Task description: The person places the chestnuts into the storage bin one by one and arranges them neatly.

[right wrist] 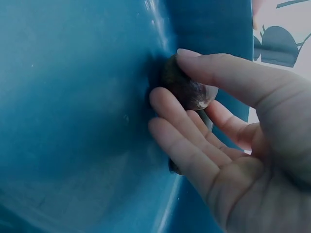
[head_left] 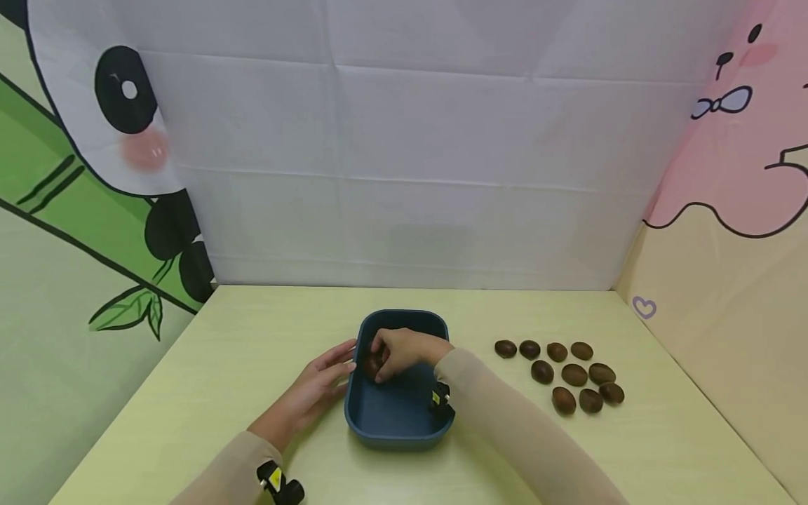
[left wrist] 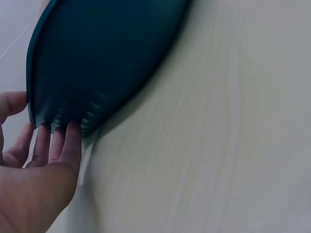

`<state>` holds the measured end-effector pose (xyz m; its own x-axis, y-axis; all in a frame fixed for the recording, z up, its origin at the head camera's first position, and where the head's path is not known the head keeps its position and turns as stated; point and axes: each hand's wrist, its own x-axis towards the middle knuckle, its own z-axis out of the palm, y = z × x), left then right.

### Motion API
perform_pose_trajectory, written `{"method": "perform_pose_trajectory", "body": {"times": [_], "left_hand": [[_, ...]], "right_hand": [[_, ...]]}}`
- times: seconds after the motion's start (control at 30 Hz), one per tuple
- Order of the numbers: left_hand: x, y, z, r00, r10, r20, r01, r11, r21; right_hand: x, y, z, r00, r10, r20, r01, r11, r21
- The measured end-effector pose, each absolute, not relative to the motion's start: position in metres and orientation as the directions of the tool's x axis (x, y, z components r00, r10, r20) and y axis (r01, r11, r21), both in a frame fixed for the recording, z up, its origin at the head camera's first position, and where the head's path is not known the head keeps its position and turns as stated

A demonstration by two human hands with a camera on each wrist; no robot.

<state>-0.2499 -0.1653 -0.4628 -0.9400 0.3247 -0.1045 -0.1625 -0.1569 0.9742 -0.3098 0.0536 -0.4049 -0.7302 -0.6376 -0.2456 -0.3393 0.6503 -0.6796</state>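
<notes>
A dark blue rectangular plastic container [head_left: 396, 443] stands on the table. Inside it, near its left wall, my right hand [head_left: 404, 351] pinches a brown chestnut [right wrist: 187, 87] between thumb and fingers. Below those fingers, the right wrist view shows the edge of another dark brown thing [right wrist: 174, 167], mostly hidden. My left hand [head_left: 318, 384] touches the container's left outer side with fingers extended. In the left wrist view its fingertips [left wrist: 73, 131] rest against the container wall. To the right, several chestnuts [head_left: 574, 374] lie loose in rough rows.
The pale yellow wood-grain table [head_left: 480, 449] carries everything. A white cloth wall [head_left: 416, 175] rises behind it, with a panda-print panel [head_left: 95, 231] at left and a pink and cream printed panel [head_left: 713, 294] at right.
</notes>
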Motion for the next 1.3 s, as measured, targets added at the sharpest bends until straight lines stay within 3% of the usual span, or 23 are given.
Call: {"method": "perform_pose_trajectory", "body": {"times": [0.17, 0.67, 1.03, 1.3], "left_hand": [[-0.25, -0.165, -0.463, -0.942, 0.317, -0.109, -0.166, -0.156, 0.974], [-0.25, -0.163, -0.463, -0.946, 0.304, -0.114, -0.169, -0.16, 0.973], [-0.25, -0.163, -0.462, -0.946, 0.307, -0.105, -0.161, -0.163, 0.973], [-0.249, -0.163, -0.463, -0.948, 0.299, -0.107, -0.157, -0.146, 0.977]], "right_hand": [[-0.31, 0.053, -0.403, -0.732, -0.639, -0.236, -0.403, 0.686, -0.606], [-0.313, 0.072, -0.369, -0.72, -0.665, -0.197, -0.477, 0.681, -0.556], [-0.314, 0.122, -0.342, -0.731, -0.666, -0.147, -0.467, 0.646, -0.603], [-0.317, 0.178, -0.347, -0.744, -0.653, -0.144, -0.447, 0.646, -0.619]]}}
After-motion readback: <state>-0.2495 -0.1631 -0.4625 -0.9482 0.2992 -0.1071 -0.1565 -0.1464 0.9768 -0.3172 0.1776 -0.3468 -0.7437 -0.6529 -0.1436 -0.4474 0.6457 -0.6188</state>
